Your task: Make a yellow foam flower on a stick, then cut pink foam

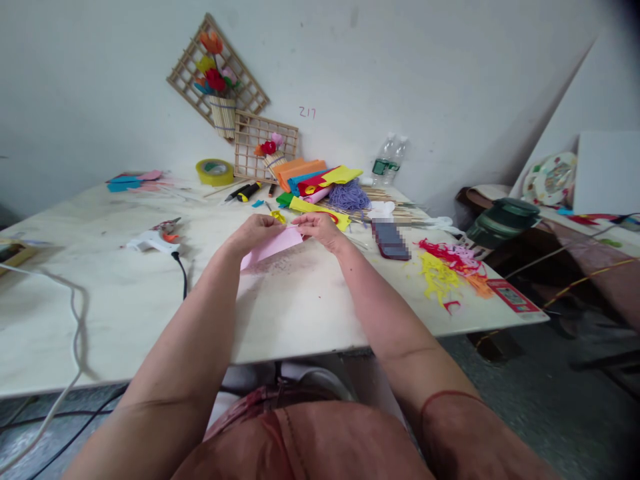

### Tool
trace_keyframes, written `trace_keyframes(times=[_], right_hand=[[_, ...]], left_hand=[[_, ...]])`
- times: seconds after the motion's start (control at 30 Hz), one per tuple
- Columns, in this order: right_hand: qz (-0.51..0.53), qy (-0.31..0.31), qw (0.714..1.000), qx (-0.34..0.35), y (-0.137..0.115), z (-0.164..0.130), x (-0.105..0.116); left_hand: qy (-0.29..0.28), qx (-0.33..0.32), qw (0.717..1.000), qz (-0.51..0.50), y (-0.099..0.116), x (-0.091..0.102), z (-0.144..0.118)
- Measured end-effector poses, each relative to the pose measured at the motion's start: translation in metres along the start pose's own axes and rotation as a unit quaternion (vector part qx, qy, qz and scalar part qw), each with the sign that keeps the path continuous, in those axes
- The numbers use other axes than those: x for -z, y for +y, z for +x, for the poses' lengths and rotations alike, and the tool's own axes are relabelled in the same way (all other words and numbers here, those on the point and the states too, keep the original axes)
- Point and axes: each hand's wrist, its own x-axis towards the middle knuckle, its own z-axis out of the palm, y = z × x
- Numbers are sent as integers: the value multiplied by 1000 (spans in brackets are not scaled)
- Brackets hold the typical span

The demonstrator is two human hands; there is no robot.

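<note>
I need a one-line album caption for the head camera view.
Left hand and right hand hold a pink sheet over a cluttered craft table.

A pale pink sheet (270, 247) lies tilted just above the table, near its middle. Its far edge is pinched at both upper corners.

Soft, even daylight fills the scene, bright on the pale table (300, 313) and the wall behind it, with no glare. Faint shadows lie on the table just beneath the forearms and beside the cables at its left end. Wide-angle distortion bends the table's near edge, and the upper right corner darkens to a vignette.
</note>
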Motion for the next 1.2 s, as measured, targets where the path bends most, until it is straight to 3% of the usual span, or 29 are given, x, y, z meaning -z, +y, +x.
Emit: trace_keyframes(times=[0.63, 1.07, 1.2], right_hand=[[-20, 48, 998, -18, 9, 5, -7], [-111, 80, 989, 48, 7, 4, -7], [-146, 104, 981, 67, 4, 3, -11]], left_hand=[[40, -49, 998, 12, 14, -6, -4], [34, -43, 998, 14, 8, -7, -1], [34, -72, 997, -13, 8, -9, 1]])
